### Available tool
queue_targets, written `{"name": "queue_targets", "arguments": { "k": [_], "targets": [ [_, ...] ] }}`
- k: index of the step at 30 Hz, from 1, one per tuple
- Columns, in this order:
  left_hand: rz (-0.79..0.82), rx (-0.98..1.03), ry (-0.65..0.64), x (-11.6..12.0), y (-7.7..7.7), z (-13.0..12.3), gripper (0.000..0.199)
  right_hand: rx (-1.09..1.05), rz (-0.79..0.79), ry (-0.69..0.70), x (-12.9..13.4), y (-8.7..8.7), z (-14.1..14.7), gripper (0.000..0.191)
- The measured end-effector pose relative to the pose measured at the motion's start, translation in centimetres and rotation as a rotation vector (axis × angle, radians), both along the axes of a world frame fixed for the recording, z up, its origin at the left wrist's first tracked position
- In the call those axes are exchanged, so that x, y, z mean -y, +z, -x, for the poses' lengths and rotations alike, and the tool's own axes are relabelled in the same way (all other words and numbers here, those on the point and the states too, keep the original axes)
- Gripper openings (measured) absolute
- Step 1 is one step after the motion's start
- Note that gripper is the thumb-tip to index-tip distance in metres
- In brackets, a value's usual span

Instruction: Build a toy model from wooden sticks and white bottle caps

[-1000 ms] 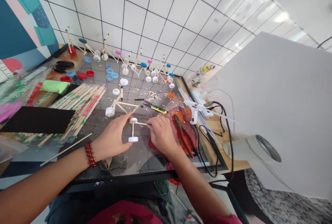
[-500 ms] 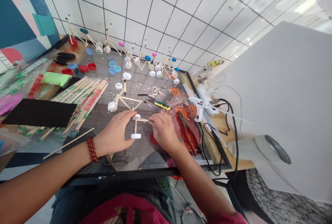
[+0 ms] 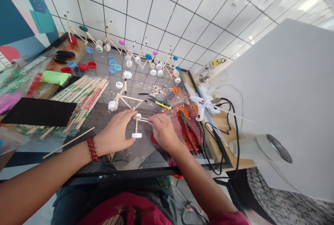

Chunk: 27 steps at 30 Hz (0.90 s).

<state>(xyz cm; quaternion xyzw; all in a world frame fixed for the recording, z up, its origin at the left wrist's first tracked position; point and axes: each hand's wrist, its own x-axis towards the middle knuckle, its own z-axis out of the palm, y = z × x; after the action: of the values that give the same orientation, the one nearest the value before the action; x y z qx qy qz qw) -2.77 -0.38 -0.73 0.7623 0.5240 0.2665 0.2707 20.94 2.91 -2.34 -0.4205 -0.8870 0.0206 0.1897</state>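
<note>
Between thumb and fingers, my left hand spans two white bottle caps, the far one and the near one, set like wheels at the ends of a short stick axle. From that axle, thin wooden sticks run right into the pinched fingers of my right hand; the tips in its grip are hidden. Just beyond my left hand stands a stick frame with a white cap wheel and a dark-tipped upright.
Green-yellow snips, pliers and a white glue gun lie to the right. At left are bundled wooden sticks, black sheet and a loose stick. Finished stick models line the back, near blue caps.
The camera view has shifted very slightly. Both hands keep their hold on the cap-and-stick piece, with no clear movement otherwise.
</note>
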Motion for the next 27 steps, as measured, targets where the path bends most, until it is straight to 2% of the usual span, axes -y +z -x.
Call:
{"name": "queue_targets", "arguments": {
  "k": [20, 27],
  "targets": [
    [0.001, -0.008, -0.002, -0.06, 0.19, 0.05, 0.071, 0.025, 0.033, 0.029, 0.14, -0.30, 0.16, 0.029],
    [0.006, -0.025, -0.014, -0.06, 0.06, 0.19, 0.071, 0.043, 0.033, 0.011, 0.33, 0.17, 0.37, 0.022]
  ]
}}
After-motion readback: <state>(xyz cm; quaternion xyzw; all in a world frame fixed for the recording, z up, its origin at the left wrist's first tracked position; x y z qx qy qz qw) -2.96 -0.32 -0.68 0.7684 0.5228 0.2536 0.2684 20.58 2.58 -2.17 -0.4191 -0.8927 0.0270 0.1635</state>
